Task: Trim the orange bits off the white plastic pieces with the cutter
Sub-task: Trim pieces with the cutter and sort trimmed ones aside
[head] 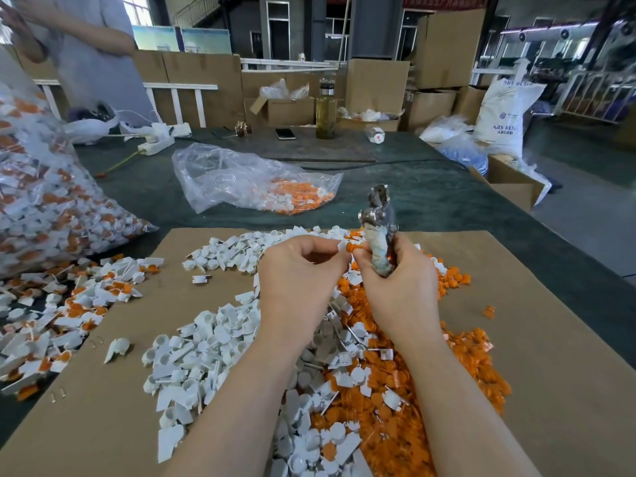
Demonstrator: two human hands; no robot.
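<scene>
Pinching a light, stiff white piece by its edge in left hand, right hand gripping cutter handles.

At our desk, a cardboard sheet lies before us, heaped with trimmed pieces on the left and cut-off bits on the right. Our hands meet above the heaps, the left hand beside the right hand, which holds the cutter upright. A full bag stands at far left; a slack bag lies behind the sheet, a bottle and phone beyond it.
</scene>
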